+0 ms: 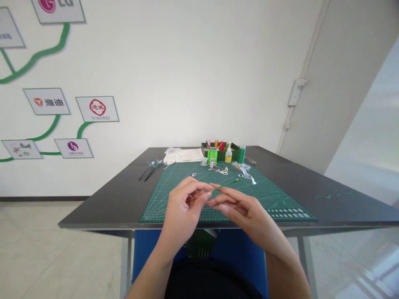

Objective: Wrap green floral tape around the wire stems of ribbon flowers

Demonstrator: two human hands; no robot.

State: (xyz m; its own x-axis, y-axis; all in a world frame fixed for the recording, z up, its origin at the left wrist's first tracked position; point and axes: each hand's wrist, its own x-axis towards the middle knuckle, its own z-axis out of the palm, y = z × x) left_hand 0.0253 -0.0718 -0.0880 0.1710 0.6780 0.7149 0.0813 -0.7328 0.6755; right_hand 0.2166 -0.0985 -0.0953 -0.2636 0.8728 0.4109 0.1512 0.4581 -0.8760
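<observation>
Above the front half of a green cutting mat (174,182), my left hand (187,203) pinches a thin green-wrapped stem (225,185) between thumb and fingertips. The stem slants up to the right and ends in a small yellowish tip. My right hand (243,209) is close beside it, fingers stretched out and the index fingertip at the stem; the thumb stays apart from it. Part of the stem's lower end is hidden in my left hand. Beyond the hands lie white-handled scissors (223,171) and small purple-and-white pieces (194,175).
Toward the back are a bright green tin (212,156), a glue bottle (228,154), a green thread spool (241,154) and a dark green box (221,155) of spools. Blue flower stems (151,171) rest at left. Green scraps (335,195) lie at right on the dark table (118,191).
</observation>
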